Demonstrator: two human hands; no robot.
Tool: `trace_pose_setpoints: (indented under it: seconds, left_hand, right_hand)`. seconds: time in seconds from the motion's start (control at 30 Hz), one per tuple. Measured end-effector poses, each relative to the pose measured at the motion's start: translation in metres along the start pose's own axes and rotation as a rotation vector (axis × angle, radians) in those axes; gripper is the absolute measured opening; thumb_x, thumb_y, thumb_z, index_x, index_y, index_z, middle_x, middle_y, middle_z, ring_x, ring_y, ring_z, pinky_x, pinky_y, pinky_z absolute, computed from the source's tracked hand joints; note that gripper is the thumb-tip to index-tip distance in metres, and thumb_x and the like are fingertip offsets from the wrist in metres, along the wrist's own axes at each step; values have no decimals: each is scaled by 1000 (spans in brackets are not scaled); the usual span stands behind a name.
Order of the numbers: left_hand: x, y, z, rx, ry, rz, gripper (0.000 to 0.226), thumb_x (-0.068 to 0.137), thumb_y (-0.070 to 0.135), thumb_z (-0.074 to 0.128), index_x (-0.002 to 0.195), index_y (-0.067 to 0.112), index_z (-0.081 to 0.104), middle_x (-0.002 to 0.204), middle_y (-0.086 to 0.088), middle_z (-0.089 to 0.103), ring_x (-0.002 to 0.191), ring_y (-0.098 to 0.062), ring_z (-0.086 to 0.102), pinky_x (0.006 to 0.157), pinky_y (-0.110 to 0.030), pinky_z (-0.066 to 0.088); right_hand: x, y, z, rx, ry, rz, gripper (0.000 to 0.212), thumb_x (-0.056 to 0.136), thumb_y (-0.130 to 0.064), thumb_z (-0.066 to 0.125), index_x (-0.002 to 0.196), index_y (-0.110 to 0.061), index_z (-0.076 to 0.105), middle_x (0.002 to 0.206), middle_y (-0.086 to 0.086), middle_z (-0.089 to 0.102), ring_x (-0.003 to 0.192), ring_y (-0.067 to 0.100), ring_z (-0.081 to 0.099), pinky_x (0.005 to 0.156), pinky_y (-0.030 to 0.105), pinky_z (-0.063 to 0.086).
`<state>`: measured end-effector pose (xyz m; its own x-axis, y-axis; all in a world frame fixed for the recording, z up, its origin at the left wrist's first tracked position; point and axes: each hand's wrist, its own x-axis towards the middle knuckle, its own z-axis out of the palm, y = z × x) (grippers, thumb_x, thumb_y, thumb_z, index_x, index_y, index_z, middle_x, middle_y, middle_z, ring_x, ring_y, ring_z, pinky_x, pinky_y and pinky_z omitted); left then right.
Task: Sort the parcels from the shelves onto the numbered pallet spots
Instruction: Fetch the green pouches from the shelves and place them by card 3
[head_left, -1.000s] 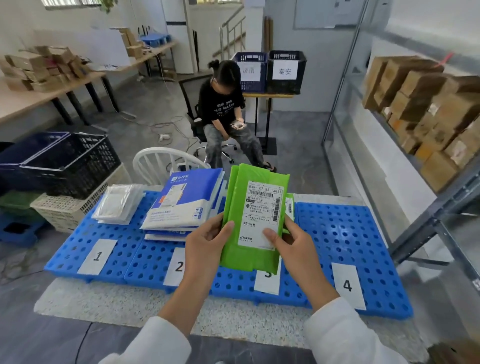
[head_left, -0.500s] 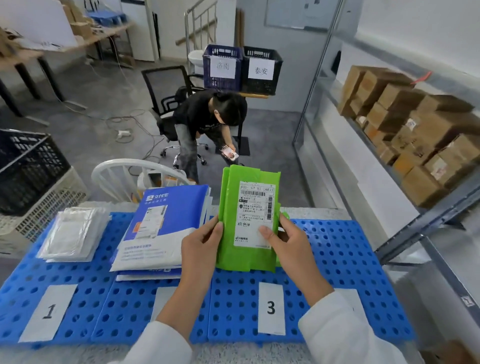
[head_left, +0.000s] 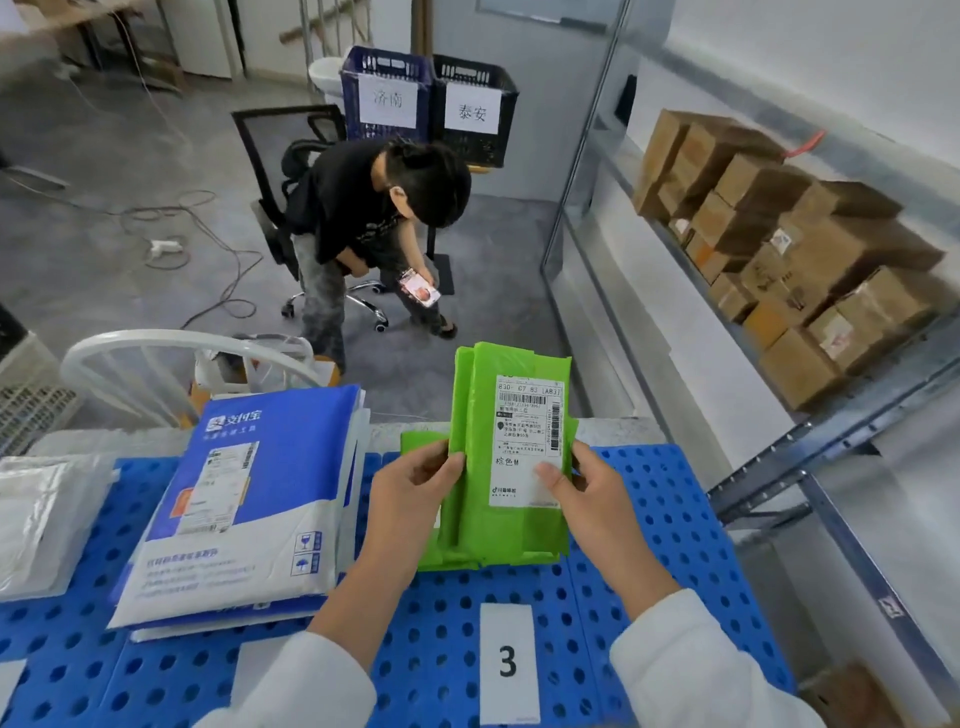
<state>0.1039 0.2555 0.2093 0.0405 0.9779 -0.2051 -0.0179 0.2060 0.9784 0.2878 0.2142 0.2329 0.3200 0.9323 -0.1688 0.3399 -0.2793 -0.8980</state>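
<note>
Parcel (head_left: 506, 457), clamped at its sides by left hand (head_left: 410, 499) and right hand (head_left: 592, 499), should lie flat behind the 3 label (head_left: 508, 662).

The white shipping label (head_left: 529, 440) on the green parcel (head_left: 498, 525) reads something like "830- 07 83 [A83]" up top, then a barcode, and "棕色M" lower down. The small print is too blurry. A paper card (head_left: 508, 662) on the blue pallet (head_left: 660, 519) says "3". The blue mailer (head_left: 270, 457) has the 支付宝 logo. Two crates at the back carry signs: "济南" (head_left: 388, 100) and "泰安" (head_left: 472, 111).
</note>
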Motion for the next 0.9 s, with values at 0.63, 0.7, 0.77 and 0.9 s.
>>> trace_pose_setpoints:
  seconds: [0.63,0.7,0.77,0.9]
  left_hand:
    - [60,-73,18,57,120,-368,30,84,31,73,111,18,70,105,3,74,99,-17,69,91,-40,55]
    - [63,-80,17,60,132,-383,10,88,25,69,97,23,71,95,1,76,92,-21,72,87,-45,57]
    - [66,-84,15,78,152,-391,5,90,21,67,92,23,71,91,0,77,89,-22,73,84,-46,58]
    - [72,-93,11,137,164,-400,13,90,22,67,90,10,72,89,-9,75,90,-38,69,83,-57,55]
  right_hand:
    - [101,72,4,-6,-121,240,20,95,-13,58,114,-19,55,111,-7,64,95,4,61,77,25,51]
    - [111,78,9,-5,-94,270,20,95,-12,55,114,-19,55,109,-6,63,91,4,60,69,21,47]
    - [117,84,14,0,-44,312,16,96,-10,53,110,-17,55,105,-5,62,85,3,58,62,20,44]
    - [121,96,22,-12,-6,363,15,96,-8,50,109,-15,52,100,-4,58,84,10,57,59,18,41]
